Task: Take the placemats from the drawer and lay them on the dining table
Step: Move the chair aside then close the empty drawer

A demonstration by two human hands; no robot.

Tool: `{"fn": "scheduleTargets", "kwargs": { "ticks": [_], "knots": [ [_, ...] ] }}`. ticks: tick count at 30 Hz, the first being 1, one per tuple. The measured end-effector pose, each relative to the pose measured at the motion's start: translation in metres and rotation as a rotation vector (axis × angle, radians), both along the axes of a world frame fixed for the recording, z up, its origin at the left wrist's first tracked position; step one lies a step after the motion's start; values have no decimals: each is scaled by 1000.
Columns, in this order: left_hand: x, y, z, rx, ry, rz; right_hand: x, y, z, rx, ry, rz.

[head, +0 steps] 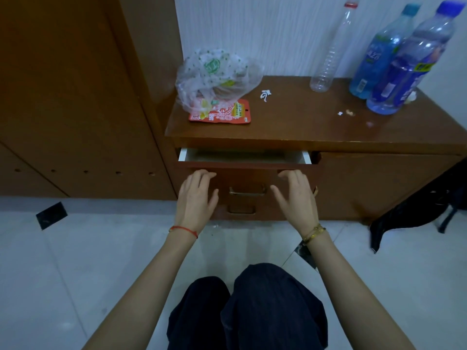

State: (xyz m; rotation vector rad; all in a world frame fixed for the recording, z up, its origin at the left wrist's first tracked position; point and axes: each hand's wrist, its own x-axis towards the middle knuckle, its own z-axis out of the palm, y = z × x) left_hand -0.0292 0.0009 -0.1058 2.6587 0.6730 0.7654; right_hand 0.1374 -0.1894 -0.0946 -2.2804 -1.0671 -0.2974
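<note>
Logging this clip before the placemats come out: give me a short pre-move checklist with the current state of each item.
1. Top drawer open enough to reach in: not ok, only a narrow gap.
2. Placemats visible inside: cannot tell.
3. Left hand free: ok, holds nothing.
4. Right hand free: ok, holds nothing.
5. Brass handle reachable: ok, unobstructed between the hands.

Home interior, lived-in: low wooden cabinet [316,127] against a white wall, brown wardrobe panels [70,97] beside it, pale tiled floor [75,261]. Plastic drink bottles [394,59], snack packet [222,113], crumpled plastic bag [214,72] on top.
</note>
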Motion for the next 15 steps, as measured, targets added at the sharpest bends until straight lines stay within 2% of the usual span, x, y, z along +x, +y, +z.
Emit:
{"fn": "scheduleTargets", "kwargs": {
  "ticks": [10,15],
  "knots": [
    [23,8,-6,-110,-15,9,4,8,-12,-39,199,61],
    [36,15,-5,-206,70,-10,14,22,-1,-95,230,54]
  ]
}}
